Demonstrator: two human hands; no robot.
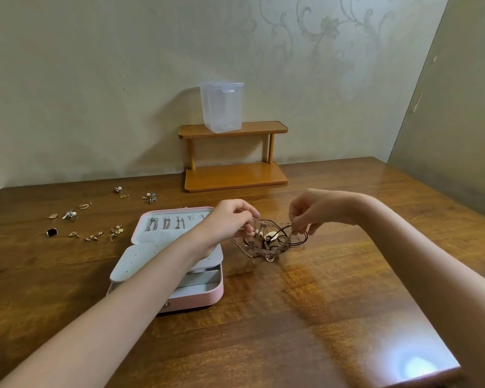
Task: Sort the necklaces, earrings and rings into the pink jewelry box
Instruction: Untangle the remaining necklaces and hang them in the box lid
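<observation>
- The wooden table (pixel 305 317) carries everything.
- The pink jewelry box (pixel 207 294) lies open, left of center.
- The left hand (pixel 230 219) and the right hand (pixel 317 211) each pinch the tangled necklaces (pixel 266 242), just right of the box.
- Small earrings and rings (pixel 95 236) lie scattered at far left.

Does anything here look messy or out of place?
Yes: the necklaces right of the pink jewelry box are one knotted heap, which both hands pick at. Small earrings and rings lie scattered left of it.

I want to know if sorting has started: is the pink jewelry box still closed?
No, the pink jewelry box lies open on the table, and several chains already hang in its raised lid.
</observation>
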